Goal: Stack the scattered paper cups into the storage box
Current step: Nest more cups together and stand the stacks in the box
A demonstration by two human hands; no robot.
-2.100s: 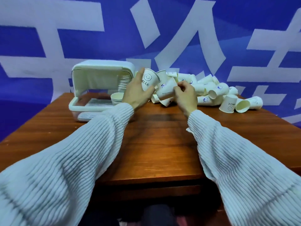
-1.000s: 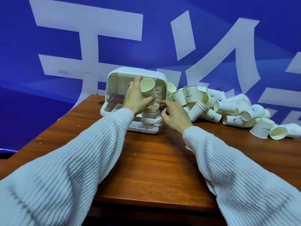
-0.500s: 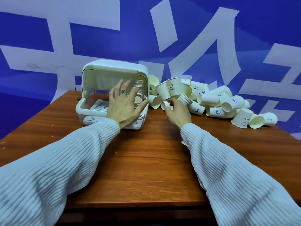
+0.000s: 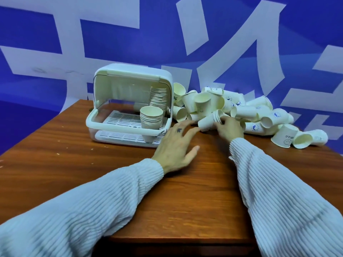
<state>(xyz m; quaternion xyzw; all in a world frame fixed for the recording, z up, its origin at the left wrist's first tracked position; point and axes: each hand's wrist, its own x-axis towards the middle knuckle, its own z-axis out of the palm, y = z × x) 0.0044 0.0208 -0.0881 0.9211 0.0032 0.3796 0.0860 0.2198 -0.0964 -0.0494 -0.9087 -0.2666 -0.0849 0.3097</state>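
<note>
Gripping a short nested stack of cups (image 4: 210, 120) lying sideways, the right hand (image 4: 229, 127) closes on it; the left hand (image 4: 176, 147) hovers open alongside. Two stacks (image 4: 151, 117) stand inside the storage box (image 4: 130, 106). Loose cups (image 4: 259, 112), too jumbled to count, crowd the worktop (image 4: 130, 182).

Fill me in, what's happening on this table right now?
A person is stacking paper cups into the white storage box. The right hand holds a few nested cups at the edge of the loose pile; the left hand reaches toward them, open. One short stack already stands inside the box.
</note>
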